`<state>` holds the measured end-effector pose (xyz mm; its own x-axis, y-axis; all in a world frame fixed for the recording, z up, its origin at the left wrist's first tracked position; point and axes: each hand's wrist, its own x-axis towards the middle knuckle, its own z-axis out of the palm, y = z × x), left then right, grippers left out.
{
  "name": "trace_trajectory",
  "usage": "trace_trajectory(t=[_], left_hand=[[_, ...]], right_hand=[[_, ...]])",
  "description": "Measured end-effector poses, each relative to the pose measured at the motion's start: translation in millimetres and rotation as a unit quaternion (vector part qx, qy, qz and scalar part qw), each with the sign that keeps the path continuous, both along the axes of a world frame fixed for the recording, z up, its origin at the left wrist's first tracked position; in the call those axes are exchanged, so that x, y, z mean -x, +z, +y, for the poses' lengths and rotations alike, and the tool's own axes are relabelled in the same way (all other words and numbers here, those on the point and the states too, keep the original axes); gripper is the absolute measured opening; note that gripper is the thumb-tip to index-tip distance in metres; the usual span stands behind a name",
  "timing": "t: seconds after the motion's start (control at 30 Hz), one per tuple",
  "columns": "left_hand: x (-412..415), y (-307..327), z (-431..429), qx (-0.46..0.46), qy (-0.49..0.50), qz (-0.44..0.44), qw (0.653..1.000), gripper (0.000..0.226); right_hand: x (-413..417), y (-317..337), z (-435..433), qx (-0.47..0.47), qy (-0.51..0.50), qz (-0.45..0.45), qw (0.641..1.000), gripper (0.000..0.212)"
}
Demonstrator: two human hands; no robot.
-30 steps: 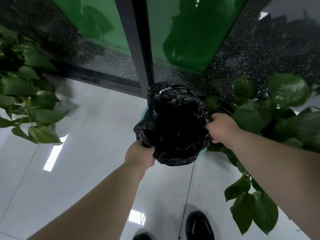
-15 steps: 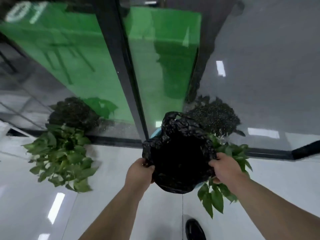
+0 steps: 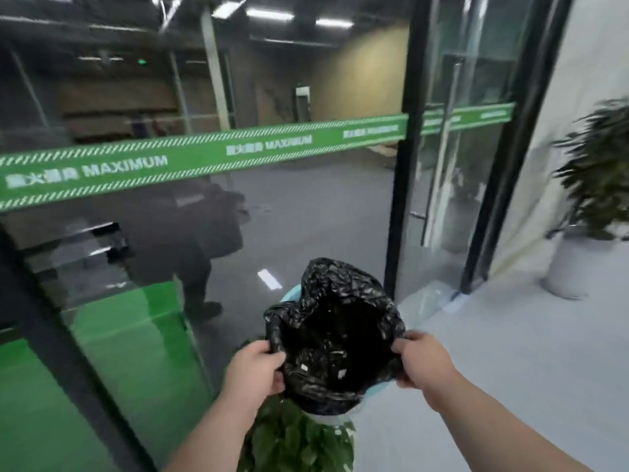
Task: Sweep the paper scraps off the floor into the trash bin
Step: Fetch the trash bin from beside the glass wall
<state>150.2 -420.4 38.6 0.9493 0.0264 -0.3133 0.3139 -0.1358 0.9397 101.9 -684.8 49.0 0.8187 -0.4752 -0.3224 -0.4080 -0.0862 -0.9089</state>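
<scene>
I carry a pale blue trash bin lined with a black plastic bag at chest height in front of me. My left hand grips the bag-covered rim on the left side. My right hand grips the rim on the right side. Inside the bag lie a few small white paper scraps. No broom or dustpan is in view.
A glass wall with a green stripe and a black-framed glass door stand straight ahead. A leafy potted plant sits below the bin. Another plant in a white pot stands at the right on the pale floor.
My view has swung up from the floor to the glass wall and door. The bin has risen with both hands still gripping its rim, and the plant now lies below it.
</scene>
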Motion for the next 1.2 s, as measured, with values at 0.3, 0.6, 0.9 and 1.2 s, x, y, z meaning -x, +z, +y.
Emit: trace_trajectory(t=[0.3, 0.6, 0.9, 1.2], left_hand=[[108, 59, -286, 0.050, -0.209, -0.028, 0.976, 0.016], [326, 33, -565, 0.027, -0.470, -0.018, 0.882, 0.018], [468, -13, -739, -0.011, -0.609, 0.026, 0.793, 0.016], [543, -43, -920, -0.050, -0.720, 0.036, 0.691, 0.018]], right_hand=[[219, 38, -227, -0.035, -0.230, -0.041, 0.972, 0.015], [514, 18, -426, -0.006, -0.451, -0.030, 0.892, 0.009], [687, -31, -518, -0.038, -0.598, -0.011, 0.801, 0.008], [767, -68, -614, -0.071, -0.700, 0.001, 0.711, 0.009]])
